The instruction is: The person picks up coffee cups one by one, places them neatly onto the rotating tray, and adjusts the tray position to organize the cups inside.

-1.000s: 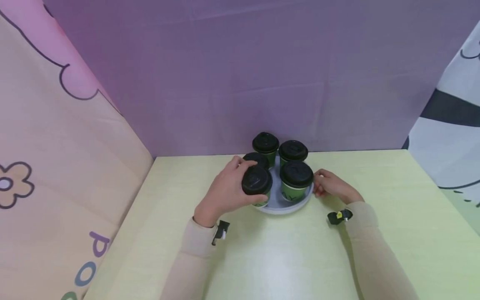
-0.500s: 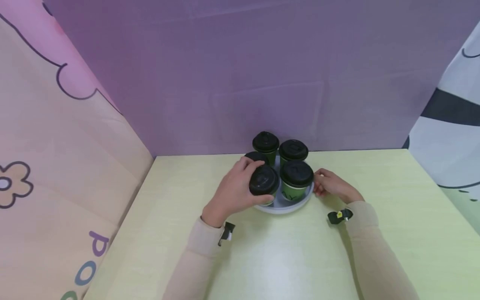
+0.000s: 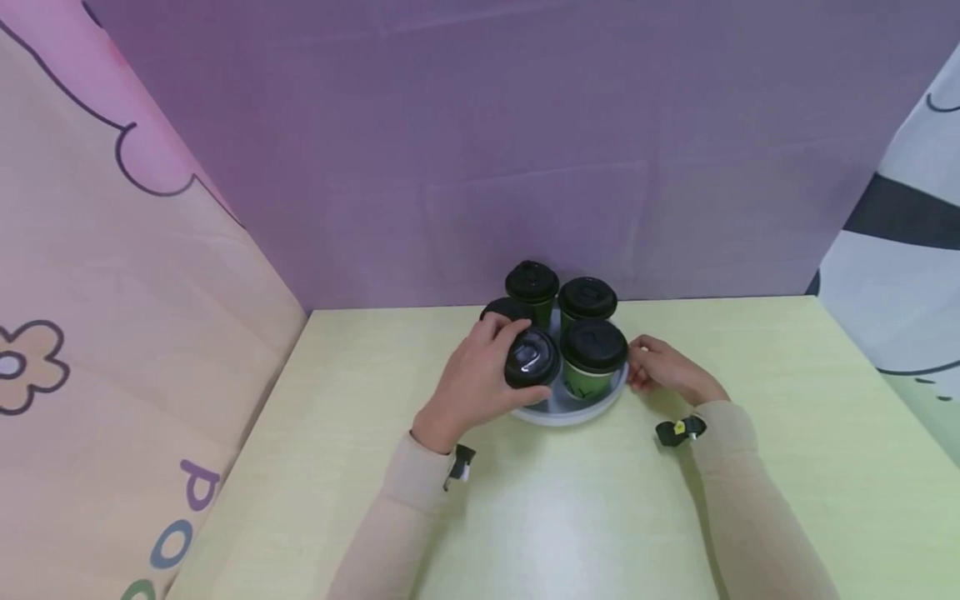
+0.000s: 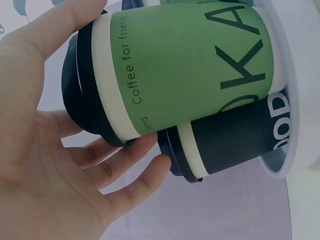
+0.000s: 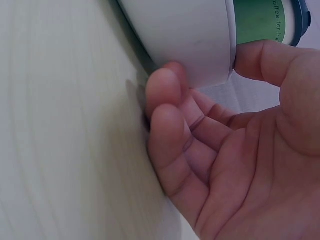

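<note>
My left hand (image 3: 480, 375) grips a green paper coffee cup (image 4: 185, 65) by its black lid, thumb on one side and fingers on the other. Its base sits at the rim of the round white tray (image 3: 555, 419) in the left wrist view. Close beside it on the tray is a dark-sleeved cup (image 4: 235, 135), partly hidden by my left hand in the head view. My right hand (image 3: 667, 368) holds the tray's right edge, thumb at the rim and curled fingers against the outer wall (image 5: 190, 40).
More lidded cups stand on the tray: one at near right (image 3: 594, 348), one at far right (image 3: 588, 298) and one at far left (image 3: 532, 282). A purple cloth wall (image 3: 465, 167) rises right behind them. The pale wooden table (image 3: 555, 517) extends toward me.
My left hand has moved right with the green cup, farther over the tray, and the lid's tilt has changed. The lid behind that hand has shifted slightly left. My right hand stays at the tray.
</note>
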